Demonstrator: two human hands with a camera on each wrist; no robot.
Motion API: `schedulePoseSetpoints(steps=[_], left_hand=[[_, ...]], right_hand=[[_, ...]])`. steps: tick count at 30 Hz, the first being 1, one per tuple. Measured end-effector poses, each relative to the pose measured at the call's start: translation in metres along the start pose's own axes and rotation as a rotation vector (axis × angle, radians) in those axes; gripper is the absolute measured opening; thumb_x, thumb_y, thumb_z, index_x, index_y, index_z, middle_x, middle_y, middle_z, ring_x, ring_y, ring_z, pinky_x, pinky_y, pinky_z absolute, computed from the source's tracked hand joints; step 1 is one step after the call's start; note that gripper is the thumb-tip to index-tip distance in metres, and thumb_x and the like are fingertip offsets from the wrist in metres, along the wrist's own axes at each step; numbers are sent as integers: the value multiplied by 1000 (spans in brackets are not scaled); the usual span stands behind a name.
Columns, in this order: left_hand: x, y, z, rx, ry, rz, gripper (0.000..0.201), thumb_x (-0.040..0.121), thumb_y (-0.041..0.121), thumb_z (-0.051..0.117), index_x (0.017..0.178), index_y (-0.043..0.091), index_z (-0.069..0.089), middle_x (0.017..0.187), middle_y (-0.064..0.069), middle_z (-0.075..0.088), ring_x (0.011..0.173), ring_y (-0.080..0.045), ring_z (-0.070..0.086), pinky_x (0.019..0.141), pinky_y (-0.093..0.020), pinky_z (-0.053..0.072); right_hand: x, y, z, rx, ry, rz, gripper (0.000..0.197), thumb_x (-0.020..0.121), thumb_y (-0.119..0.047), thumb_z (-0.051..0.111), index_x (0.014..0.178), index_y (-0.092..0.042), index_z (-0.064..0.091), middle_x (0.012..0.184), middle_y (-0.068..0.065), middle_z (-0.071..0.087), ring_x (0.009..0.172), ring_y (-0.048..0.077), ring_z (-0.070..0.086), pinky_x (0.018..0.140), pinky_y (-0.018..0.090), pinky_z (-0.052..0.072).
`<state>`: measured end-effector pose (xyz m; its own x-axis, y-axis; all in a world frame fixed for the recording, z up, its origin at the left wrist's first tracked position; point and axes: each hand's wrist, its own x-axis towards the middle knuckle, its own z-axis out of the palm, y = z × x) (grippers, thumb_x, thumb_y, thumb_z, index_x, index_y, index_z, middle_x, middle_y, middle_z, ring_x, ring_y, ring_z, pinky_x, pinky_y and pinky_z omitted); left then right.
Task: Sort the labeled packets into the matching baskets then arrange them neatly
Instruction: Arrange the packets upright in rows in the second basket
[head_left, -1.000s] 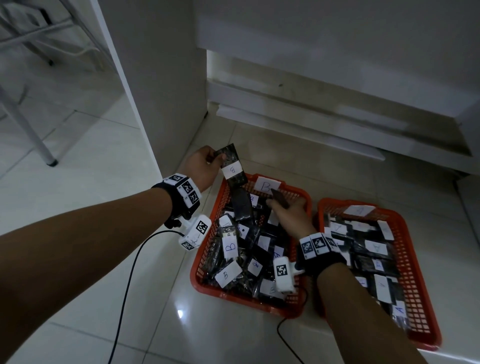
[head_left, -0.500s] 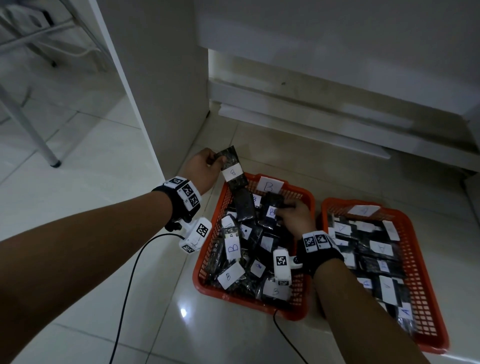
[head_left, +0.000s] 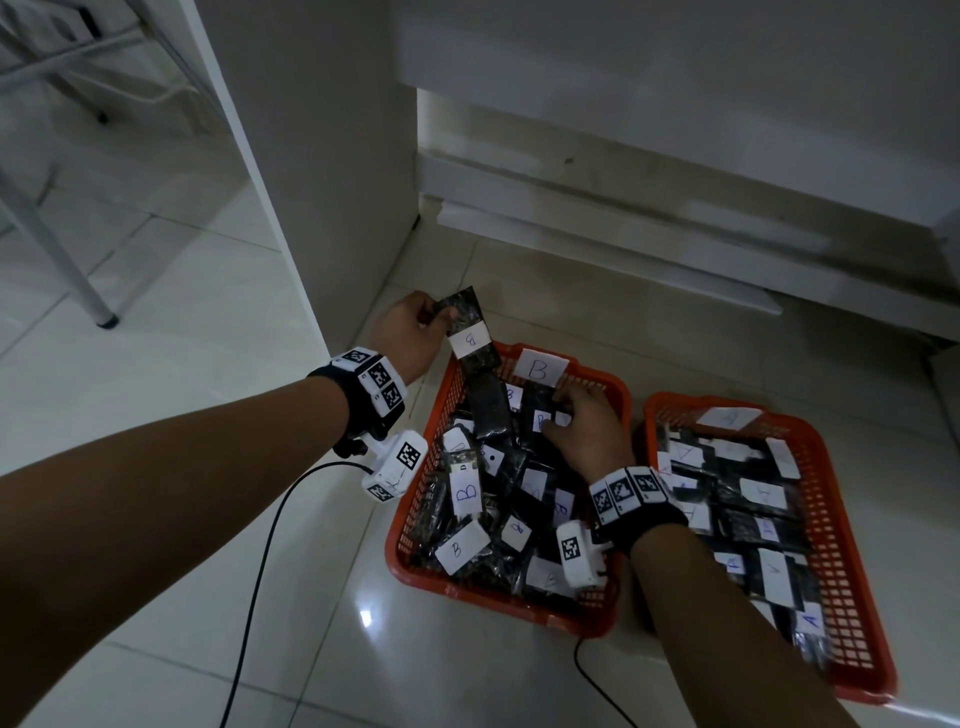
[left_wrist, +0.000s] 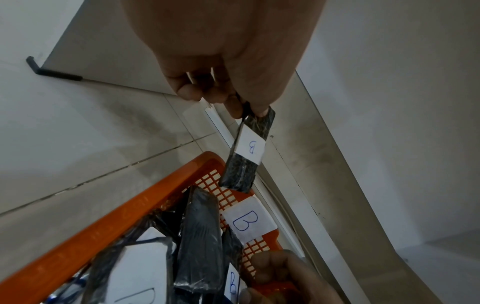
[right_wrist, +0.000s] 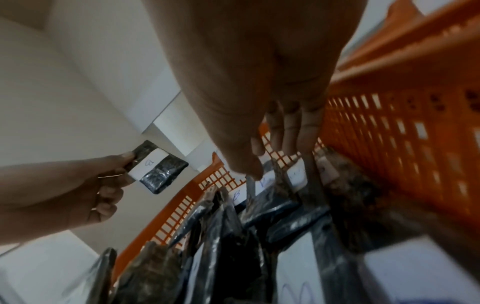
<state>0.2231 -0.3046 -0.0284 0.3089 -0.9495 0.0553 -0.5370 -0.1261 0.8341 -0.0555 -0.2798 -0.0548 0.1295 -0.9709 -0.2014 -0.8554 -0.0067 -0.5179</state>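
The left hand pinches a dark packet labeled B above the far left corner of the B basket. The right hand, fingers extended, presses on packets inside it.

Two baskets stand side by side on the floor, with a narrow gap between them. The B basket lies to the left of the A basket. Behind the B basket runs the base of a cabinet, and a panel rises behind its far left corner. Packets lie heaped inside the B basket; other packets lie in rows inside the A basket. The left hand sits above the B basket's far left corner, holding a packet marked B over the rim. The right hand rests on the packets by the B basket's far wall, just below its label card.
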Motion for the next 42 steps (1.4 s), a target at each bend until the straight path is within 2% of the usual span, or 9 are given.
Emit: schedulePoseSetpoints(steps=[4,6,19,25,30,35,37,40,42], left_hand=[[2,-1,-2,-15,17,-9,28,100,37,63,92,9,65,89,-9,70,80,-27,64,69,-37,49],[3,-2,-2,-18,22,-13,29,100,37,63,91,9,65,88,-8,70,80,-26,64,69,-36,48],[3,0,0,-34,34,-9,19,99,31,65,85,19,60,77,6,60,76,-17,57,66,-27,37],[3,-2,0,-38,25,12,19,98,33,65,86,18,61,81,1,64,80,-23,63,70,-33,47],[1,3,-1,-33,36,33,20,99,31,65,87,15,61,83,-1,64,81,-23,61,71,-33,47],[1,1,-2,-29,29,28,21,99,32,64,87,16,60,83,-1,63,82,-23,62,70,-32,46],[1,0,-2,-23,23,23,21,99,34,64,87,18,61,84,0,64,82,-22,62,70,-32,46],[1,-3,-2,-35,19,23,22,99,35,64,87,17,61,84,-2,66,82,-23,63,72,-34,48],[1,-4,-2,-40,8,17,23,99,37,64,86,18,61,85,-3,68,82,-23,64,73,-36,50]], right_hand=[[-4,6,-6,-223,-180,-29,77,79,-36,82,146,-23,48,147,10,45,130,35,51,104,46,50],[-9,9,-7,-314,-250,-46,88,77,-39,84,152,-25,42,150,9,43,136,38,43,109,49,46],[-13,8,-11,-351,-266,-108,75,82,-32,80,147,-23,45,149,8,47,131,37,45,106,50,46],[-15,6,-14,-313,-271,-113,78,83,-44,76,150,-27,42,147,3,51,132,34,44,103,43,45],[-14,3,-11,-218,-245,-146,64,88,-39,74,146,-29,49,136,-3,62,128,23,47,100,40,48],[-12,4,-8,-192,-252,-131,50,91,-37,72,137,-27,55,113,-5,66,112,18,57,92,41,54],[-11,3,-6,-200,-247,-140,57,90,-35,72,142,-27,50,108,-3,67,109,20,59,89,43,56],[-9,2,-6,-276,-283,-192,81,80,-41,78,151,-37,38,132,2,57,124,25,50,98,47,53],[-8,0,-8,-316,-339,-200,94,74,-43,81,154,-45,33,137,2,51,126,26,45,102,49,51]])
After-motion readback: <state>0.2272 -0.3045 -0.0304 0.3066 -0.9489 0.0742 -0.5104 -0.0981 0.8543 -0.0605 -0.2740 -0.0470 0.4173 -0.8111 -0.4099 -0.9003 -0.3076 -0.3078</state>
